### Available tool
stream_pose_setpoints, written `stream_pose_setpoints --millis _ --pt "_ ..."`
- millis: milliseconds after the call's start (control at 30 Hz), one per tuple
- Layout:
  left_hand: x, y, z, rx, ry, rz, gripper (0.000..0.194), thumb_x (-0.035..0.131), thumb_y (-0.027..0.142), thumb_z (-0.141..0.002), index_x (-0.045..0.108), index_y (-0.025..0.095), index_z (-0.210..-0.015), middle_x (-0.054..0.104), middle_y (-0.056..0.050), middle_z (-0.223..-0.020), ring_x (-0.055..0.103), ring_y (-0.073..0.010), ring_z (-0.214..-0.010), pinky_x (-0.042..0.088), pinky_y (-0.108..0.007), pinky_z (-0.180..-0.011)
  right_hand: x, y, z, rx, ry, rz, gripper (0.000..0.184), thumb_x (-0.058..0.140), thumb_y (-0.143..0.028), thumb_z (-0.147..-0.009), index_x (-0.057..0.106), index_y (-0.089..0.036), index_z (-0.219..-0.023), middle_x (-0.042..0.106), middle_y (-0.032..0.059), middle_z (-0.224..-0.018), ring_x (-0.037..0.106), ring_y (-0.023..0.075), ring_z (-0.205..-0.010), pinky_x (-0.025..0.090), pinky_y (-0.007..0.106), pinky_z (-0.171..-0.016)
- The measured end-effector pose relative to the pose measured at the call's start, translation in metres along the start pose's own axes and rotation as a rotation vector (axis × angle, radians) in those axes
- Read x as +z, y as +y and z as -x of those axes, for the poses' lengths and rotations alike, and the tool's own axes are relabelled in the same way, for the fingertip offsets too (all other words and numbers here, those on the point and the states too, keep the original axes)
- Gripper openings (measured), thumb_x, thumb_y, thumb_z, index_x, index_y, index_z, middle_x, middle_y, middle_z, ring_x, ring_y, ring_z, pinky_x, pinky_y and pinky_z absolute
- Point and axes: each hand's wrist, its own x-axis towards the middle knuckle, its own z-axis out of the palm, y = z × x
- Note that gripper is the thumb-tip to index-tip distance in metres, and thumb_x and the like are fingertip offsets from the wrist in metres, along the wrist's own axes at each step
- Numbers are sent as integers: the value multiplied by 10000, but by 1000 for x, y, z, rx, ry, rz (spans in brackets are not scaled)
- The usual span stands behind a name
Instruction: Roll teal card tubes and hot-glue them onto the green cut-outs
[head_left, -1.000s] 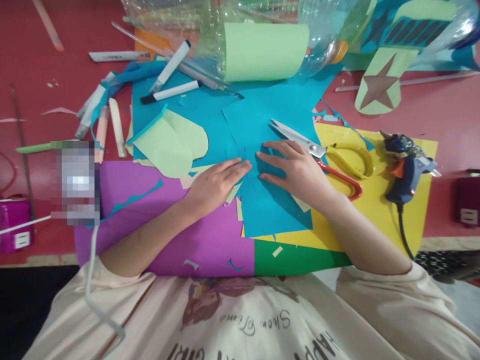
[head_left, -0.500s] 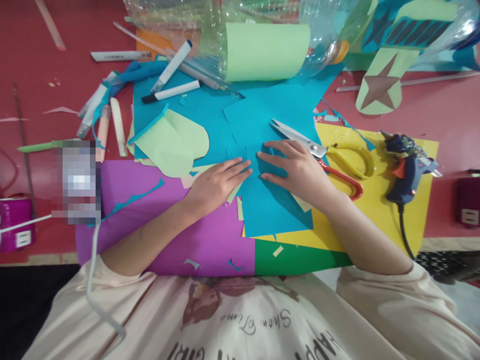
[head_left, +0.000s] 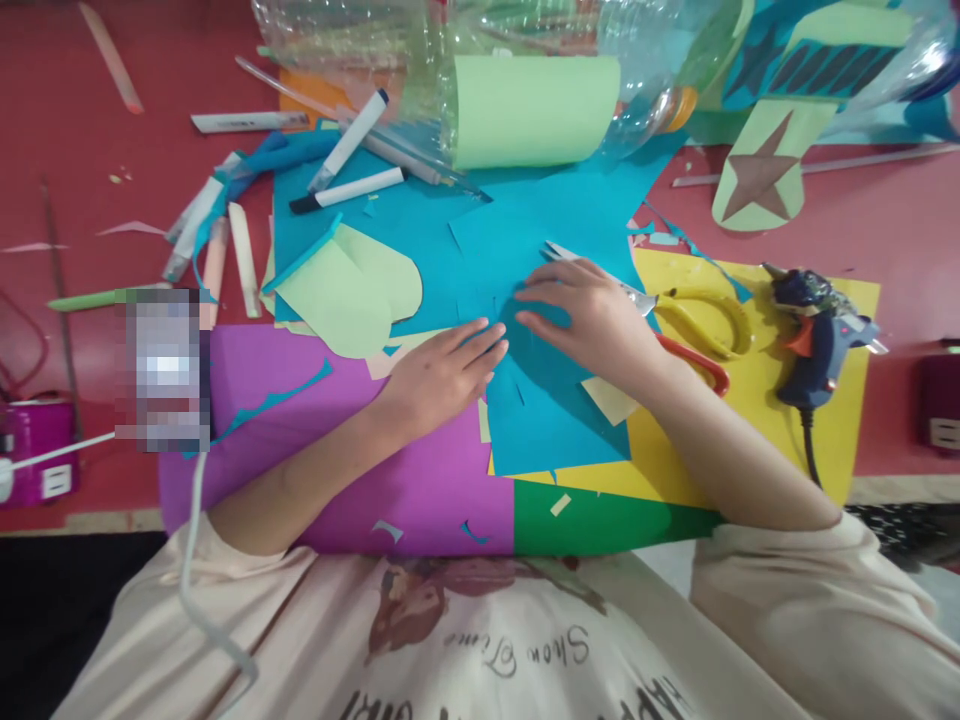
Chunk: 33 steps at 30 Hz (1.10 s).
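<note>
My left hand (head_left: 442, 375) lies with its fingers stretched out at the left edge of a blue paper sheet (head_left: 555, 425). Opposite it, my right hand (head_left: 589, 315) is over the same sheet, fingers apart and slightly bent, with nothing visible in it. Scissors (head_left: 701, 320) with one yellow and one red handle lie beside my right hand, which covers part of the blades. Under my right wrist a small pale paper piece (head_left: 611, 398) shows. To the left of my hands rest light-green rounded paper cut-outs (head_left: 360, 285) with a blue strip along one edge.
A glue gun (head_left: 817, 345) lies on yellow paper (head_left: 780, 440) at the right. Markers (head_left: 349, 190) are scattered at the upper left. A clear plastic bottle (head_left: 637, 110) wrapped in light-green paper lies at the back. A blurred-out device (head_left: 165, 370) with a white cable sits at the left.
My right hand has lifted slightly and its fingers have drawn in, covering more of the scissors. My left hand stays nearly in place. The whole view has shifted slightly.
</note>
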Motion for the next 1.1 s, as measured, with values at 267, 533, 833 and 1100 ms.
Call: stream_pose_setpoints --millis 267,533,833,1100 --pt "-1 -2 0 8 -22 -27 372 402 241 -970 567 92 -1268 583 -118 -1345 519 -232 -1288 445 -352 -1074 12 -56 -143 -149 -28 278 315 352 -82 -963 586 -126 -1169 599 48 -1246 506 209 -1251 461 357 -1018" --pt "2 -3 1 74 47 -117 355 417 229 -960 604 53 -1206 685 -141 -1176 610 -241 -1172 494 -332 -996 56 -78 -197 -159 -15 360 357 294 -162 -964 628 -144 -839 604 -39 -1235 536 155 -1212 466 240 -966" --pt "1 2 3 30 -21 -111 444 366 297 -984 518 43 -1315 549 -145 -1376 515 -262 -1287 443 -364 -1056 -9 -43 -109 80 -23 128 360 214 -264 -1022 453 -94 -1231 661 83 -1095 657 200 -974 500 283 -754" --pt "0 17 5 35 -2 -112 467 348 340 -992 532 49 -1307 558 -134 -1365 532 -265 -1271 481 -367 -1022 -38 24 -24 373 131 78 258 402 -227 -945 562 -170 -1139 684 128 -1035 628 233 -861 429 330 -690"
